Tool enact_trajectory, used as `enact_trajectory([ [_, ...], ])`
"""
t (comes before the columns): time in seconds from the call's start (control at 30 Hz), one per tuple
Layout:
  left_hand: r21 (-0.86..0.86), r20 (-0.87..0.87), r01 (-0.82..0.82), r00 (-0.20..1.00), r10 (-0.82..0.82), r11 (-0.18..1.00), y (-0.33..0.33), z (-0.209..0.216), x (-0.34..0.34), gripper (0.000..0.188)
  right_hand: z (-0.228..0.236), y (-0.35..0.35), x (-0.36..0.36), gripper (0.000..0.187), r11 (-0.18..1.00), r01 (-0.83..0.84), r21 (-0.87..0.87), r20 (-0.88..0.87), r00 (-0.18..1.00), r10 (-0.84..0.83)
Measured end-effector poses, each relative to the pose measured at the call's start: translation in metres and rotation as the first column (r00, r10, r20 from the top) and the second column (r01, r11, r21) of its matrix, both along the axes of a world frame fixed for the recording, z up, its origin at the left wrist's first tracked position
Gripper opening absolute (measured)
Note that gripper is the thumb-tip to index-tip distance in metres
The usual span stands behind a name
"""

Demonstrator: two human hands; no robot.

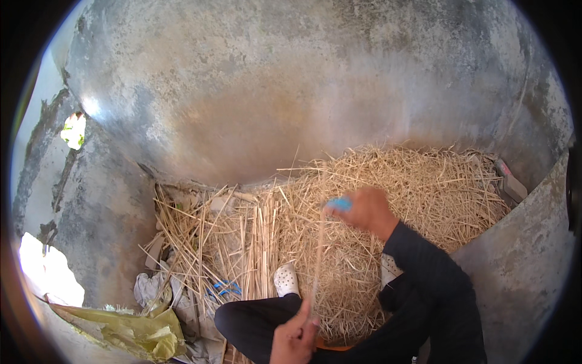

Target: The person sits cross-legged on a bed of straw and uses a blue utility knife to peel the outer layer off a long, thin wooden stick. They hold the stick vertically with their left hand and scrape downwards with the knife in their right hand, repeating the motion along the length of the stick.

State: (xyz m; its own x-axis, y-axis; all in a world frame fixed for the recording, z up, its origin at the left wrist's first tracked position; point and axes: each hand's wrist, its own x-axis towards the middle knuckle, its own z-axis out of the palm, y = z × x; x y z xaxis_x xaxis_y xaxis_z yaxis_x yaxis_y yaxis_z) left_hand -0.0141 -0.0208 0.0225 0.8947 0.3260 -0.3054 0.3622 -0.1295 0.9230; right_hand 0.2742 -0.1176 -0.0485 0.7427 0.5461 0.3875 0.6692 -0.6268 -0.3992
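A long, thin, straw-coloured strip [319, 246], blurred along its length, rises from the fingers of the left hand [293, 340], its lower end pinched there. It stands nearly upright in the view, leaning slightly right toward its top, in front of the heaped straw [406, 182]. Beside its upper part, a small bright-blue object [340, 204], perhaps a tool's handle, pokes out of the closed right hand [368, 209], also blurred.
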Motion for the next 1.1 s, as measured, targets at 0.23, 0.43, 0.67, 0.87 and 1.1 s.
enact_trajectory([
  [0.23, 0.023, 0.005, -0.134, 0.991, 0.134, 0.991, 0.008, -0.007, 0.002, 0.047, 0.007, 0.009, -0.053, 0.087, 0.926, -0.364, 0.106, 0.095, 0.93, 0.355],
  [0.43, 0.006, 0.023, -0.123, 0.992, 0.122, 0.992, 0.006, -0.01, -0.001, 0.046, 0.004, 0.003, -0.021, 0.079, 0.978, -0.198, 0.059, 0.017, 0.98, 0.197],
  [0.67, 0.097, 0.004, 0.019, 1.0, -0.019, 0.995, 0.007, 0.003, -0.004, 0.042, 0.013, -0.009, 0.013, 0.081, 0.995, -0.093, 0.032, -0.003, 0.996, 0.093],
  [0.87, 0.104, 0.014, 0.037, 0.999, -0.038, 0.994, 0.005, 0.0, -0.005, 0.041, 0.014, 0.001, -0.019, 0.073, 0.987, -0.162, -0.008, 0.036, 0.986, 0.162],
  [1.1, 0.002, -0.012, -0.11, 0.994, 0.11, 0.994, 0.002, -0.007, 0.001, 0.045, -0.003, -0.006, -0.013, 0.073, 0.985, -0.175, -0.009, 0.057, 0.983, 0.175],
])
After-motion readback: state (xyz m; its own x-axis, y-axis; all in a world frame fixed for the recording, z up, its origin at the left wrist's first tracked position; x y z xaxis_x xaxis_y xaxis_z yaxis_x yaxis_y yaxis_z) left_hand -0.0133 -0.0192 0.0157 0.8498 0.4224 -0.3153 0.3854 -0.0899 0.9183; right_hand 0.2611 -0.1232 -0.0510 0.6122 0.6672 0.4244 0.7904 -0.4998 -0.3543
